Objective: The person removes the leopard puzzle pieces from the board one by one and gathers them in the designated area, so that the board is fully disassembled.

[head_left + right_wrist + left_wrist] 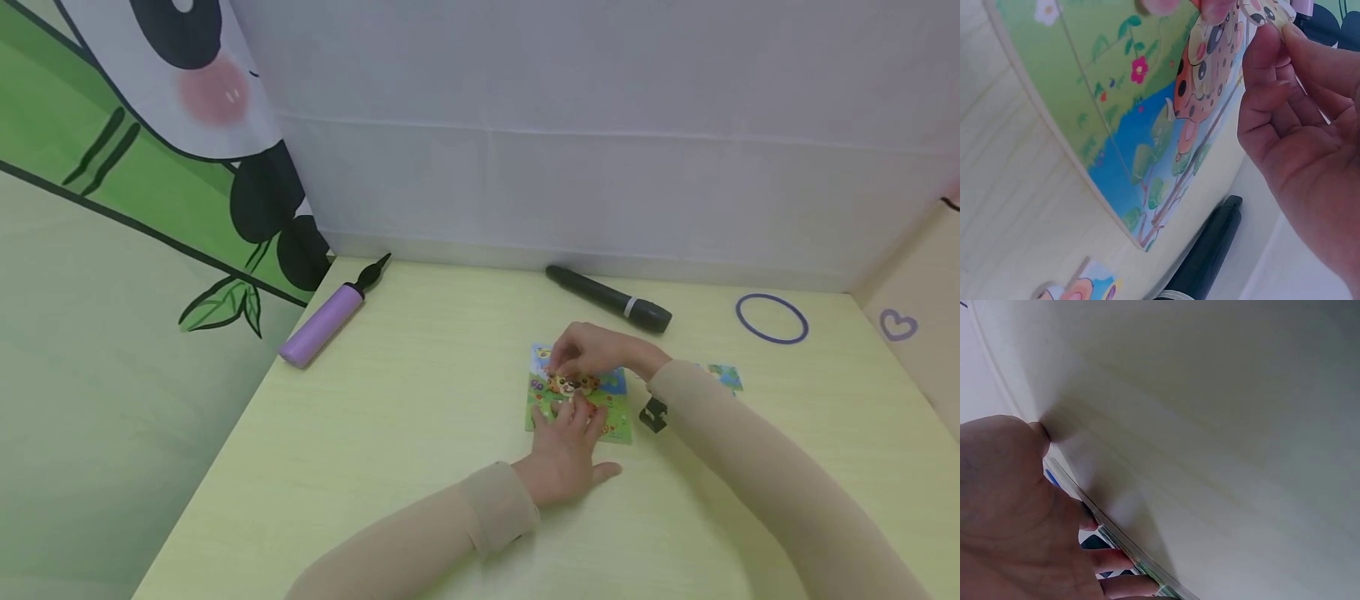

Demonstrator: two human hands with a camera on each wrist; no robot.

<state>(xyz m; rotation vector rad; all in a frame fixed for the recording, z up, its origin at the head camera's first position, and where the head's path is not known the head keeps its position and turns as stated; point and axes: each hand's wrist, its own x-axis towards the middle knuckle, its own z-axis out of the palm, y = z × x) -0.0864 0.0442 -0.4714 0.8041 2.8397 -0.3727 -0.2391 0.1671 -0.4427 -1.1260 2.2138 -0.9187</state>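
A colourful animal puzzle board (pixel 617 410) lies flat on the pale yellow table (pixel 420 417). My left hand (pixel 572 410) rests on the board's near part with its fingers straight. My right hand (pixel 567 372) hovers over the board's middle and pinches a spotted orange puzzle piece (pixel 572 384). In the right wrist view the right hand (pixel 1254 28) holds that piece (pixel 1269 11) at its tip above the board (pixel 1116 94). The left wrist view shows only the palm of the left hand (pixel 1079 500) against the board's edge (pixel 1116 540).
A black microphone (pixel 609 298) lies just behind the board. At the back left sits a purple hand pump (pixel 326 321), and at the back right a purple ring (pixel 772 317). Loose puzzle pieces (pixel 723 377) and a small black object (pixel 653 414) lie right of the board.
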